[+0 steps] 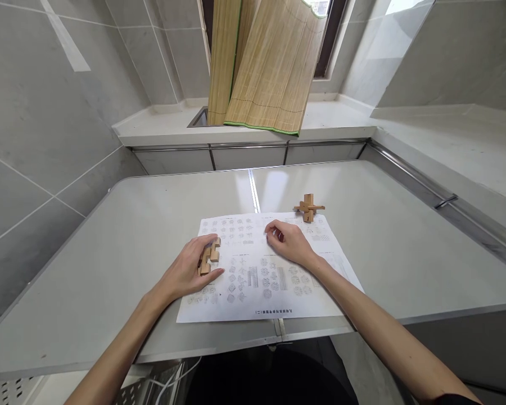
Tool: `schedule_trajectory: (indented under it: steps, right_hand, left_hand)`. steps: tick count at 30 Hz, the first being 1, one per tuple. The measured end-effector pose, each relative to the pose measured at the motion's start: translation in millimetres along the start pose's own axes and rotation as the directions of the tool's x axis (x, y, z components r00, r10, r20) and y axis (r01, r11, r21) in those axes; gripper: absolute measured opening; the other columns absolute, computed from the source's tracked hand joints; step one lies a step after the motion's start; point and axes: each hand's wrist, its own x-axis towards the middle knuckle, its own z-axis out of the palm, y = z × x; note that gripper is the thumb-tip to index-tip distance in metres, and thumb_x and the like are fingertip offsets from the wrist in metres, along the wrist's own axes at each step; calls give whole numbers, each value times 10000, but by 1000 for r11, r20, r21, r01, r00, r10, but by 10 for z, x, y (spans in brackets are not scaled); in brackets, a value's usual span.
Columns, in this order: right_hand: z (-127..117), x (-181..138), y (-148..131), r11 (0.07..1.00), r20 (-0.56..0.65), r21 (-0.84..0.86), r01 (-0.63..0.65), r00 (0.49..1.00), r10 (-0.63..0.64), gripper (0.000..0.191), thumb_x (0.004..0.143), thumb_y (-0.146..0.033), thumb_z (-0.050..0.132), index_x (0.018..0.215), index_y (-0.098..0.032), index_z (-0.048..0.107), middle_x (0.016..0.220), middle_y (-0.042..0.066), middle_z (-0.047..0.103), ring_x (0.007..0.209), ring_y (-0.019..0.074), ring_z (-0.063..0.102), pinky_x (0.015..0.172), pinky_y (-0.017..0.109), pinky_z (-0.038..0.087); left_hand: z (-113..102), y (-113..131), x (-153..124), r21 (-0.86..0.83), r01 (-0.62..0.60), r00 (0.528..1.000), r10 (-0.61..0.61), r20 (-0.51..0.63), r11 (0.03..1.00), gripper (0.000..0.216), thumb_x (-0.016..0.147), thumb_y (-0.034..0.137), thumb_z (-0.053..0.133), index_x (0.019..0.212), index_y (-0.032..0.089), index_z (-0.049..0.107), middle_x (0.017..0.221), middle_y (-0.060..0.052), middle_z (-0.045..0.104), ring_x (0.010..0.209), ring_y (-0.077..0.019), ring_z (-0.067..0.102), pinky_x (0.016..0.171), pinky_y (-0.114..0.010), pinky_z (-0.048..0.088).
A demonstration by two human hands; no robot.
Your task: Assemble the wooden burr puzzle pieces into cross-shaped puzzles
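A white instruction sheet (pixel 274 298) printed with several small puzzle diagrams lies on the grey table (pixel 122 236). My left hand (pixel 188 270) rests on the sheet's left part and grips a notched wooden puzzle piece (pixel 209 256). My right hand (pixel 289 242) lies on the sheet's upper middle, fingers curled down onto the paper, nothing visible in it. An assembled wooden cross-shaped puzzle (pixel 308 207) stands at the sheet's far right corner, a short way beyond my right hand.
A rolled bamboo mat (pixel 265 67) leans against the window over a white counter (pixel 333 121) behind the table. Tiled walls close in on the left. A metal rail (pixel 425 185) runs along the right side. The table's front edge is close to my body.
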Motion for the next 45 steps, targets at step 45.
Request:
schedule_trajectory:
  steps: [45]
  right_hand:
    - [-34,84,21,998,-39,64,-8,999,10,69,990,-281,602,1036,-234,625,1008,21,718,743,160,625,723,324,494]
  left_hand:
    - [571,500,962,-188,-18,999,27,43,982,822,829,576,827,1491,311,419,1468,-118,512,1373,-367,513,1104,-535,489]
